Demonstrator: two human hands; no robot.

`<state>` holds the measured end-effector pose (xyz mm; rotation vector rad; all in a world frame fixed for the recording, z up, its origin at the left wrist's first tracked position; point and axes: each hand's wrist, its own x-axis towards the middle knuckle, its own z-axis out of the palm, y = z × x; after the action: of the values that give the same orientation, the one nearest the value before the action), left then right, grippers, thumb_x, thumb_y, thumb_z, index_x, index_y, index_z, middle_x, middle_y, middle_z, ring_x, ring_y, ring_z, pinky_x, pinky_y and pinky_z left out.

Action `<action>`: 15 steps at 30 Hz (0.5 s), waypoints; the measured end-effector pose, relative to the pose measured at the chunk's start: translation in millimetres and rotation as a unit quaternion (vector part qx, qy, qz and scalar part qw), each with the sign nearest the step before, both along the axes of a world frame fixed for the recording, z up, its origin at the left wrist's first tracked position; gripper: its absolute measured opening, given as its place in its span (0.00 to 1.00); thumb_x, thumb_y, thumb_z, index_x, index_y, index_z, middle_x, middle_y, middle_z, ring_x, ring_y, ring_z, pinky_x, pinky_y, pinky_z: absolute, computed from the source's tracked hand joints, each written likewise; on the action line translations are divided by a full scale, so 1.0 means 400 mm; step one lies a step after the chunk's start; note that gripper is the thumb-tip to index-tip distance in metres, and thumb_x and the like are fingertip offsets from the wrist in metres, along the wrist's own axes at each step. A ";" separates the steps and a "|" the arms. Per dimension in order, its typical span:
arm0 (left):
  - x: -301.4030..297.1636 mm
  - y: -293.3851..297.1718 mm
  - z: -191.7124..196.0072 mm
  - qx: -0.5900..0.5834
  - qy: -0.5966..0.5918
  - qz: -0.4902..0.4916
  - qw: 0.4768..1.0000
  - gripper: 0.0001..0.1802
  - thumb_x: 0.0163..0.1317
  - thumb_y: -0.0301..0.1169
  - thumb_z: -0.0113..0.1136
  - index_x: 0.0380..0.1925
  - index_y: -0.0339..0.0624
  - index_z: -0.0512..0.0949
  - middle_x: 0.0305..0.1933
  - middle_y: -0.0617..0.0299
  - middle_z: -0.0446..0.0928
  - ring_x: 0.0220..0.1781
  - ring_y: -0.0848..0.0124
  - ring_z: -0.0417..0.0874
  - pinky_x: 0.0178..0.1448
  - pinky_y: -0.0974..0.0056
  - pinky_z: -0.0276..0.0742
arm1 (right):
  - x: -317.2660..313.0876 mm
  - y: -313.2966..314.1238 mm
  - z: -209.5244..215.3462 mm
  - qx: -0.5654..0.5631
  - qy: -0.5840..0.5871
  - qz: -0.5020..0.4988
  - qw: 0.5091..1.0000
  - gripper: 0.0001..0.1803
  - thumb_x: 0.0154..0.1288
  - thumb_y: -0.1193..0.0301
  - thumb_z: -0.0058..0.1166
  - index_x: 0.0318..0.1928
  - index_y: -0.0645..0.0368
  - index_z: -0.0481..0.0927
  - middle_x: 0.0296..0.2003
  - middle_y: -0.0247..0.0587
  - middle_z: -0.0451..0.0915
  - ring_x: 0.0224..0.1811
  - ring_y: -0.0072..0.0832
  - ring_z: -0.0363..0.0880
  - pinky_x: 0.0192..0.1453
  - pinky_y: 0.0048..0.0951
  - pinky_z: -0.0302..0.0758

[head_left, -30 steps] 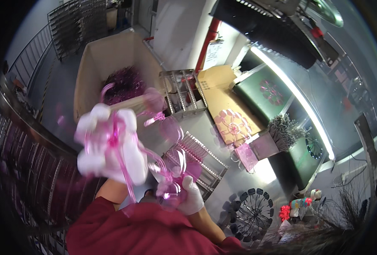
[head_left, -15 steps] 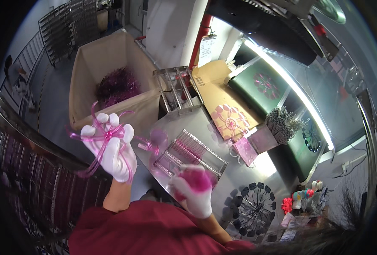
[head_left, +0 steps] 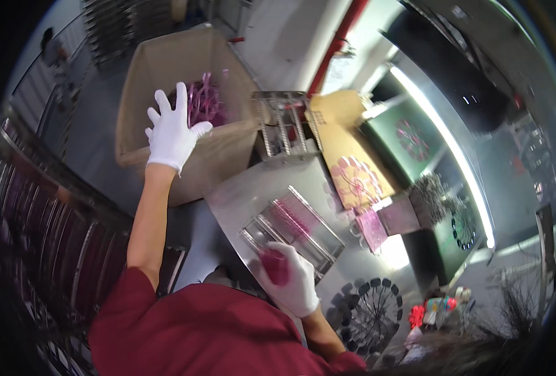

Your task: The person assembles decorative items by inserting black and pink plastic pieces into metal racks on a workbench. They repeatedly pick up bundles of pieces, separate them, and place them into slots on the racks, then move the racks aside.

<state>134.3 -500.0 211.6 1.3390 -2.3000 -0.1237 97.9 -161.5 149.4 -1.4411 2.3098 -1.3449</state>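
Note:
My left hand (head_left: 172,138), in a white glove, reaches over the near rim of a tall beige bin (head_left: 137,103). Its fingers are spread and nothing is in them. Just beyond the fingertips, translucent purple plastic strips (head_left: 204,97) show inside the bin; whether they are still falling or lie on the pile, I cannot tell. My right hand (head_left: 298,285), also white-gloved, is closed on rounded, translucent dark pink pieces (head_left: 274,266), blurred and partly hidden by the fingers. It is over the near edge of a metal rack (head_left: 296,219) holding a row of thin pink pieces.
The rack lies on a metal table (head_left: 234,194). A second metal rack (head_left: 285,128) stands by the bin. Rightward are cardboard (head_left: 328,119) with a pink wheel-shaped sprue, a pink sheet (head_left: 372,229) and a black wheel-shaped sprue (head_left: 373,313). Filled racks (head_left: 46,250) line the left. A person (head_left: 55,59) is far left.
My left hand has moved forward over the bin and opened, letting go of the purple plastic sprue it held. My right hand stays by the rack, still holding the pink pieces.

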 end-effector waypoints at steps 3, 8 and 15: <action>0.006 0.117 -0.008 -0.007 0.004 -0.317 0.948 0.56 0.63 0.50 0.75 0.84 0.40 0.57 0.87 0.32 0.52 0.88 0.36 0.53 0.88 0.43 0.55 | -0.002 0.041 -0.050 0.112 -0.145 -0.055 0.982 0.30 0.59 0.70 0.74 0.61 0.58 0.76 0.45 0.55 0.87 0.50 0.54 0.88 0.52 0.48 0.84; 0.096 0.391 -0.140 0.330 -0.099 -0.655 0.672 0.77 0.53 0.51 0.84 0.88 0.44 0.35 0.86 0.32 0.52 0.84 0.40 0.64 0.84 0.54 0.66 | -0.010 0.009 -0.027 0.306 0.039 0.063 0.949 0.28 0.70 0.60 0.62 0.63 0.60 0.73 0.46 0.54 0.85 0.45 0.54 0.87 0.45 0.53 0.84; -0.007 0.345 -0.225 0.605 -0.085 -0.618 0.495 0.43 0.62 0.34 0.75 0.75 0.35 0.66 0.42 0.52 0.87 0.38 0.65 0.89 0.46 0.60 0.86 | -0.050 0.003 0.108 0.184 0.230 0.070 0.953 0.18 0.54 0.74 0.69 0.46 0.56 0.81 0.50 0.43 0.77 0.51 0.47 0.81 0.48 0.45 0.84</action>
<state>131.6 -361.9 121.5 -0.4998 -2.7373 -2.4454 77.7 -160.1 192.7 -1.8821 2.4741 -0.5340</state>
